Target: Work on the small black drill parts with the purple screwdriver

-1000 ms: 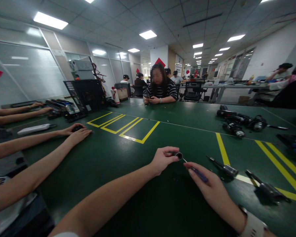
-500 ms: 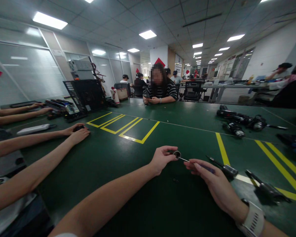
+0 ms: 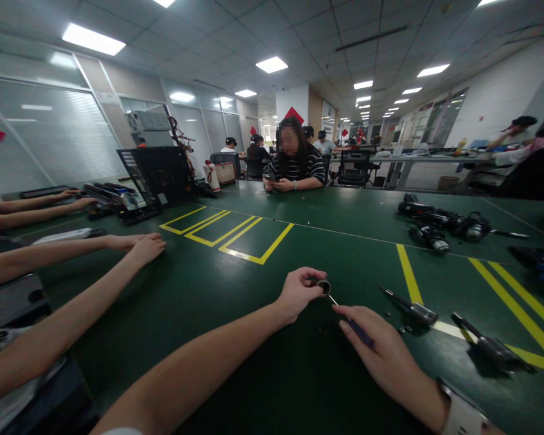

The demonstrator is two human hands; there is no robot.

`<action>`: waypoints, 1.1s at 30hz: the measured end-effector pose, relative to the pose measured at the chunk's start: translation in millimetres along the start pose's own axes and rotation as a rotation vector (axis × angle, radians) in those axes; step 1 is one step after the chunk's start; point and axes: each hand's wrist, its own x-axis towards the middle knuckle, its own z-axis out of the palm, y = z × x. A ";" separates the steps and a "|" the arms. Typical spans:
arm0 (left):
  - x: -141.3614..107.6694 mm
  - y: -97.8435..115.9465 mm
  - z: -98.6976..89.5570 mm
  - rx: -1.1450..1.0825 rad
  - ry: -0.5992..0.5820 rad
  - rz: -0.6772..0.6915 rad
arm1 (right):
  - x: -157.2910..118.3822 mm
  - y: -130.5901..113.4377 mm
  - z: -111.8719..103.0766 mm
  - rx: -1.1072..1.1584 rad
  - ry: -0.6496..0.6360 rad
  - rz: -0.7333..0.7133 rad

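Between its thumb and fingers my left hand (image 3: 299, 293) grips a small round metal ring (image 3: 325, 287), its open side turned to the right. My right hand (image 3: 367, 338) is closed on a screwdriver (image 3: 360, 333) with a dark purple handle. The thin shaft points up and left, and its tip reaches the ring's opening; whether it touches inside is too small to tell. Right of my right hand lie several tiny metal parts (image 3: 402, 330). More small dark pieces (image 3: 321, 330) rest on the table below the ring.
Two dark spindle-like tools (image 3: 419, 313) (image 3: 494, 347) lie at the right of the green table (image 3: 199, 302). Black power tools (image 3: 435, 223) sit farther back. At left are a co-worker's hands (image 3: 147, 246) and a black equipment frame (image 3: 158, 175). A person (image 3: 294, 157) sits opposite.
My right hand has swung down and left, so the screwdriver slants more steeply and its handle shows. The ring has tilted in my left hand. Tiny parts by the right hand are now uncovered.
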 end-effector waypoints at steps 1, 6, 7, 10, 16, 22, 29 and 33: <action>-0.2 0.2 0.1 0.003 -0.001 0.003 | -0.1 -0.6 0.3 -0.021 -0.002 -0.016; -0.1 -0.3 -0.6 0.010 -0.015 0.020 | 0.2 -2.4 -0.3 -0.084 -0.001 -0.056; 0.0 -0.7 -0.7 0.014 -0.015 0.021 | 0.3 -2.5 -0.7 -0.092 0.001 -0.062; 0.4 -1.8 0.0 0.013 -0.006 0.022 | 0.3 -2.6 -1.7 -0.111 0.030 -0.088; 0.9 -3.4 1.0 0.005 0.011 0.027 | -1.1 -3.1 -1.3 -0.139 0.051 -0.123; 1.6 -4.8 0.2 0.009 0.002 0.028 | -1.3 -4.1 -1.9 -0.143 0.032 -0.111; 1.9 -5.4 1.1 0.018 0.030 0.013 | -1.4 -4.8 -1.5 -0.069 0.002 -0.050; 2.2 -3.6 -2.3 0.009 0.026 -0.005 | -0.9 -9.2 -8.1 0.135 0.047 0.066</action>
